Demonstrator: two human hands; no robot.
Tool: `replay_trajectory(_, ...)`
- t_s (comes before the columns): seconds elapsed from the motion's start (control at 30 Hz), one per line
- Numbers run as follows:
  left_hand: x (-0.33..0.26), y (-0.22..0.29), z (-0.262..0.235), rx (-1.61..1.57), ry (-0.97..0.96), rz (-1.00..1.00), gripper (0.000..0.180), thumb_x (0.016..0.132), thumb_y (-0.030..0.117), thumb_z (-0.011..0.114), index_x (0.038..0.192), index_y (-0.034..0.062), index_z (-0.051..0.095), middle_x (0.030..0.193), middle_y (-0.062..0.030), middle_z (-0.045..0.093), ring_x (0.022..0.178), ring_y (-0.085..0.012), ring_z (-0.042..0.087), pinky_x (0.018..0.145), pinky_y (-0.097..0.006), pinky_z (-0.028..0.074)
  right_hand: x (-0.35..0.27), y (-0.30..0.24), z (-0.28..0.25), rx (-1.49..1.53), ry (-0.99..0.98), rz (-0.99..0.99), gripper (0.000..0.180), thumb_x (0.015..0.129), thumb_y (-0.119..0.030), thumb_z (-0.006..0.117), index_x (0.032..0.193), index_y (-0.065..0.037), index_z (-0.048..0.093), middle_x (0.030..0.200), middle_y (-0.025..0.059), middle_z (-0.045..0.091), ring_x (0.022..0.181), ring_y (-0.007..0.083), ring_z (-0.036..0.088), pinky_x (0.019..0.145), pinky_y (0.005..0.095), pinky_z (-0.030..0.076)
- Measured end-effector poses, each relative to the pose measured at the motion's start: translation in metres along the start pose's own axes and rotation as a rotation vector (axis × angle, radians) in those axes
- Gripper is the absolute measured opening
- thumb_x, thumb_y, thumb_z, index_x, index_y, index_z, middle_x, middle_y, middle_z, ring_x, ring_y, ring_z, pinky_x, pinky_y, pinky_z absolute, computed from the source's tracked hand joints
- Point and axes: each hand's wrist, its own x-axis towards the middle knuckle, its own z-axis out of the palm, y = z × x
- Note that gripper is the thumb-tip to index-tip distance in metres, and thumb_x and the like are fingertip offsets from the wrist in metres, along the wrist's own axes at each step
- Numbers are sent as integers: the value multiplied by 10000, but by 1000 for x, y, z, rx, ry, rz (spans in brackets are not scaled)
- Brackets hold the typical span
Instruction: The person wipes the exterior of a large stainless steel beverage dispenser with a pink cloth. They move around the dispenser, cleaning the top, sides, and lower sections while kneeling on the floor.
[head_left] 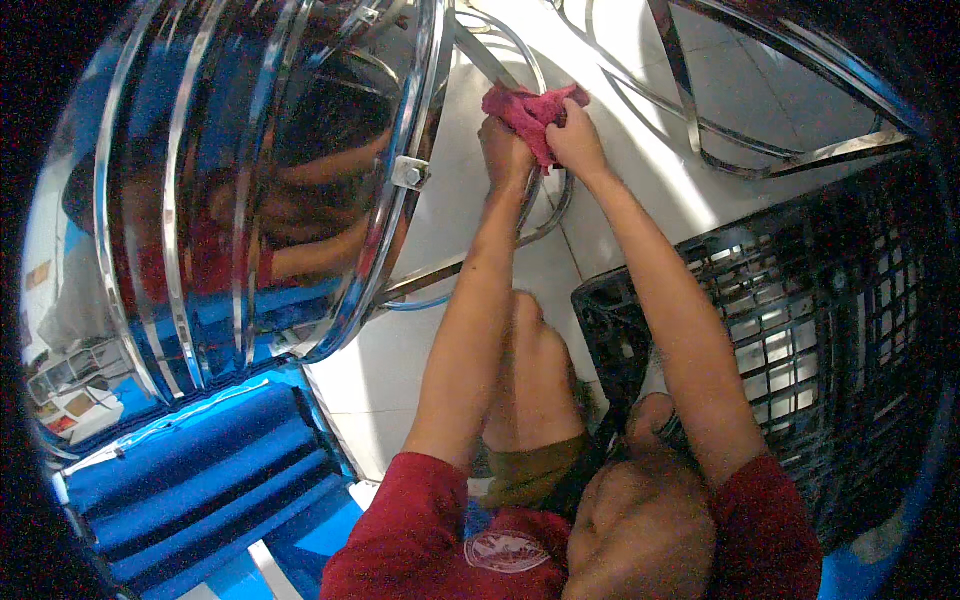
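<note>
- A red cloth point(528, 112) lies to the right of the shiny metal panel point(215, 240), near that panel's upper end, bunched over a metal tube point(533, 72). The soft folds seem to let it follow the tube's round shape.
- The right hand point(579, 145), on the side of the cloth away from the panel, pinches it with the thumb on top. That hold looks suited to keeping the loose fabric against the metal.
- The left hand point(506, 155), between the panel and the right hand, is curled at the cloth's near edge. Its fingertips are hidden, so I cannot tell whether they clasp cloth, tube or both.
- Both forearms stretch out to the right of the panel, on either side of the bent knees, probably because the tube sits low and well forward of the body.
- A bracket point(411, 174) with a bolt sits on the panel's right edge, apparently to join its curved bars.
- Well to the right of the panel, a black plastic crate point(760, 300) with a grid side stands on the tiled floor point(592, 262); farther up is another metal frame point(692, 110).
- Just below the panel lies a blue cushion point(200, 470), in long ridges.
</note>
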Motion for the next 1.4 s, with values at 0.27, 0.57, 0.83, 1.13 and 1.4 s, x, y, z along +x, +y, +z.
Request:
replay_trajectory(0.27,-30,-45,1,645,-394,-126,370,824,381,660,1006,59,682,990,-236,679,935,-444,643,808,-518,505,-19,62,-2,-39,-5,57,387,780,-191,635,1113,5,624,970,217,688,961,359,665,841,416,496)
replay_trajectory(0.57,-45,-44,-11,986,-699,-164,247,742,224,718,922,56,714,968,-197,698,941,-383,671,833,-473,538,-66,158,26,57,-495,269,165,851,-143,602,953,-44,686,779,27,647,676,135,591,596,301,484)
replay_trajectory(0.83,-53,-39,-35,805,-467,-303,248,812,215,625,959,42,724,985,-236,688,960,-423,654,819,-464,527,-54,116,-7,536,-438,499,266,915,-71,527,1146,-54,657,1008,66,668,896,144,631,801,306,516)
replay_trajectory(1.13,-14,12,-11,-519,390,45,438,891,286,631,1236,21,579,1155,-66,638,965,-194,613,806,-331,509,-17,-57,-16,252,-75,-500,373,848,-46,540,1218,-21,585,1188,202,589,1049,338,607,907,440,481)
replay_trajectory(1.4,-3,14,-6,-254,57,-227,443,883,372,629,1148,16,621,1051,-111,672,955,-241,631,825,-385,492,-3,-19,8,-199,-120,-320,342,853,-115,593,1159,19,518,1144,261,513,1078,459,521,914,510,441)
